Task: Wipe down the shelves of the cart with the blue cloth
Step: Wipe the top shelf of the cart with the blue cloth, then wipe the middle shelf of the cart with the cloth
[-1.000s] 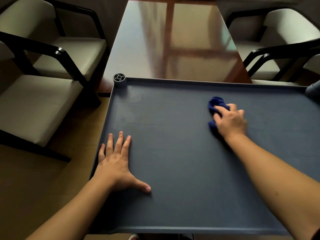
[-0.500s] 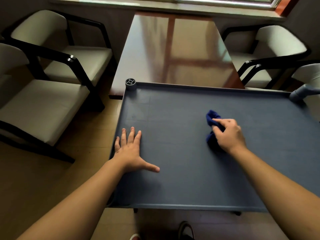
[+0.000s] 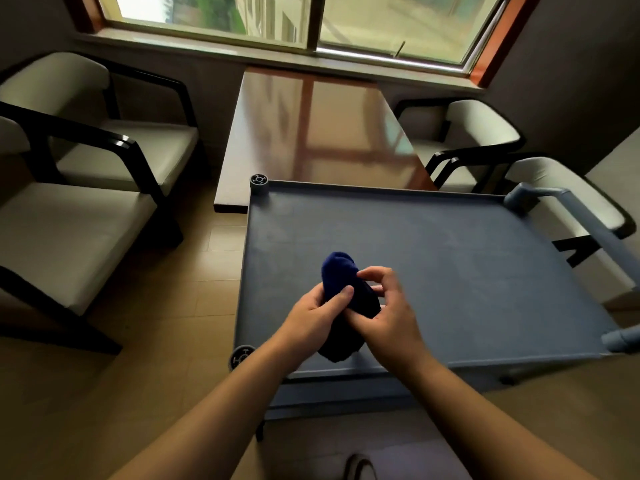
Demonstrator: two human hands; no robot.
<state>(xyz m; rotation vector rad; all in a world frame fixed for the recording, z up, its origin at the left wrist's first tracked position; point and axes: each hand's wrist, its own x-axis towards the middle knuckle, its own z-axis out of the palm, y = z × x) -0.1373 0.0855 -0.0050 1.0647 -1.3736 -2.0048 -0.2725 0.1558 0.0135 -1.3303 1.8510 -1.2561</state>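
The blue cloth (image 3: 346,289) is bunched between the left hand (image 3: 311,318) and the right hand (image 3: 391,315), so its full shape cannot be told, and the hands cover its middle. Its lower end hangs dark against the cart's top shelf (image 3: 467,271); whether it touches the surface cannot be told. The lower shelf (image 3: 329,398) shows only as a strip at 6 o'clock, the rest hidden beneath the top one and behind the forearms. The handle (image 3: 588,223) at 3 o'clock runs off the right edge. A dark object (image 3: 358,467) at the bottom edge is cut off and cannot be identified.
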